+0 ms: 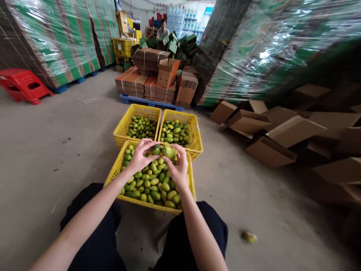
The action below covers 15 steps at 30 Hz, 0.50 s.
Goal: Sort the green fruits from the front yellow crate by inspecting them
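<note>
Above the near yellow crate (113, 175), my left hand (142, 155) holds a dark green fruit (156, 149) between thumb and fingers. Close beside it, my right hand (179, 165) grips a larger, lighter green fruit (168, 151). The two fruits are side by side and look to be touching. Many green and yellowish fruits (155, 184) lie in the near crate. Behind it stand a left rear crate (121, 128) of smaller dark green fruits and a right rear crate (196, 137) of yellow-green ones.
One fruit (249, 236) lies on the floor at right. Open cardboard boxes (270, 150) are heaped at right. A red stool (25, 84) stands at left. Flattened cartons (160, 90) sit on a blue pallet (149, 102), with a person (163, 31) behind. Wrapped stacks (64, 37) flank the space.
</note>
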Each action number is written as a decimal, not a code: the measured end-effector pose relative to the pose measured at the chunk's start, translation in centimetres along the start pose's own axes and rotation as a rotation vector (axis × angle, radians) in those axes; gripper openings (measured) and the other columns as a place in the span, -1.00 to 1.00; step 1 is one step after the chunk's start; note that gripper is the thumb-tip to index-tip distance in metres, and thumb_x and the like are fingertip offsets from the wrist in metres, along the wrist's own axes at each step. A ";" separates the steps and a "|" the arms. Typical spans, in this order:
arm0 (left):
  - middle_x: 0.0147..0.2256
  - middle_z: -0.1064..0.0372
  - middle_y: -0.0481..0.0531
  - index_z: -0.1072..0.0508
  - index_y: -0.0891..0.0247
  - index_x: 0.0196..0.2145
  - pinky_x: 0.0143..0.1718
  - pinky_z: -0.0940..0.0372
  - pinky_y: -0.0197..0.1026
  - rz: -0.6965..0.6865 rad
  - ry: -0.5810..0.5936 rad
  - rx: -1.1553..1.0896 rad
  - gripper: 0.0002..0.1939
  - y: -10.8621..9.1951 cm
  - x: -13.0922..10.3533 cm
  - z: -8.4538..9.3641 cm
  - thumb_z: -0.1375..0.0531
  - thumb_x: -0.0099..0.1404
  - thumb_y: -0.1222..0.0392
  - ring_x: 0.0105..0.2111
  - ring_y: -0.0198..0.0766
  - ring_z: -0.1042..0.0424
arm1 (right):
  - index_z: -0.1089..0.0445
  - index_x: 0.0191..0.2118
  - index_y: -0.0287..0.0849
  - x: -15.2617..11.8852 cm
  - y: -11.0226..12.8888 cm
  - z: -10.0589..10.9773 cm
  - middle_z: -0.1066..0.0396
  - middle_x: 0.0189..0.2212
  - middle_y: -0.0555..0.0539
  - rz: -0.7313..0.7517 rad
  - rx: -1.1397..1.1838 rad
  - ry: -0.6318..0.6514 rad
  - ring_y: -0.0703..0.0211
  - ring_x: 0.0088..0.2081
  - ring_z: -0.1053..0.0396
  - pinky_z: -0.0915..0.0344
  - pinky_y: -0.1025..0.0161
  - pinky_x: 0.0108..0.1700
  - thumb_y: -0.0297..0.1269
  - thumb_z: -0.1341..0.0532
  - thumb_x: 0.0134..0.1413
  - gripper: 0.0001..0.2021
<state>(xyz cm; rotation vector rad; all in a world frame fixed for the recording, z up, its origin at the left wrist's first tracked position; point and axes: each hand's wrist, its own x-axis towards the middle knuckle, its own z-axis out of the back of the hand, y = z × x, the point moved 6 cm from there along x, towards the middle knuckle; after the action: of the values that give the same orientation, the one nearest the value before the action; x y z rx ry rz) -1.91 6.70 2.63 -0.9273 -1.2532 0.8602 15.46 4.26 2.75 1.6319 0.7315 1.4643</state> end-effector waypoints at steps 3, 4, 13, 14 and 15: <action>-0.06 -0.28 0.07 -0.53 0.10 -0.05 -0.06 -0.38 -0.20 0.092 0.034 -0.082 -0.54 0.1 0.1 0.0 -0.40 0.05 0.08 0.00 -0.13 -0.34 | -0.43 -0.09 0.03 0.1 0.0 -0.1 -0.42 -0.07 -0.06 -0.067 0.040 0.011 -0.01 0.03 -0.34 -0.29 0.04 0.10 -0.25 -0.42 -0.12 -0.60; -0.08 -0.32 0.06 -0.52 0.11 -0.04 -0.13 -0.40 -0.22 0.165 0.050 -0.154 -0.54 0.5 0.1 -0.1 -0.38 0.07 0.06 -0.06 -0.14 -0.38 | -0.43 -0.09 0.03 0.1 -0.3 -0.2 -0.43 -0.09 -0.05 -0.127 0.063 0.014 0.02 -0.02 -0.37 -0.33 0.08 0.04 -0.21 -0.39 -0.08 -0.64; -0.63 -0.26 -0.11 -0.42 0.28 -0.36 -0.75 -0.07 -0.39 0.977 -0.166 -0.656 -0.81 5.5 -2.1 -2.4 -0.19 0.23 0.08 -0.72 -0.44 -0.17 | -0.35 -0.45 -0.11 -2.6 -7.0 -3.8 -0.45 -0.54 -0.03 -0.996 0.497 -0.033 0.06 -0.45 -0.42 -0.33 0.19 -0.54 0.01 -0.25 -0.07 -0.73; -0.62 -0.27 -0.10 -0.41 0.29 -0.36 -0.75 -0.06 -0.39 0.995 -0.170 -0.685 -0.80 5.4 -2.2 -2.7 -0.18 0.24 0.08 -0.72 -0.45 -0.17 | -0.35 -0.46 -0.11 -2.9 -7.5 -4.1 -0.43 -0.58 -0.03 -1.078 0.540 -0.039 0.10 -0.52 -0.38 -0.26 0.22 -0.61 -0.01 -0.22 -0.04 -0.74; -0.61 -0.29 -0.08 -0.41 0.30 -0.36 -0.76 -0.06 -0.40 1.007 -0.166 -0.717 -0.80 5.2 -2.2 -2.9 -0.16 0.25 0.09 -0.72 -0.44 -0.18 | -0.35 -0.47 -0.12 -3.2 -7.9 -4.3 -0.42 -0.61 -0.03 -1.147 0.585 -0.045 0.14 -0.58 -0.33 -0.21 0.25 -0.66 -0.03 -0.19 0.00 -0.75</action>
<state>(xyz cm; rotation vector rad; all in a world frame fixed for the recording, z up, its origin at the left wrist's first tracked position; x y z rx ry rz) 0.50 6.48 -3.25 -2.2012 -1.2262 1.2867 11.44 6.41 -5.63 1.1904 1.7867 0.3819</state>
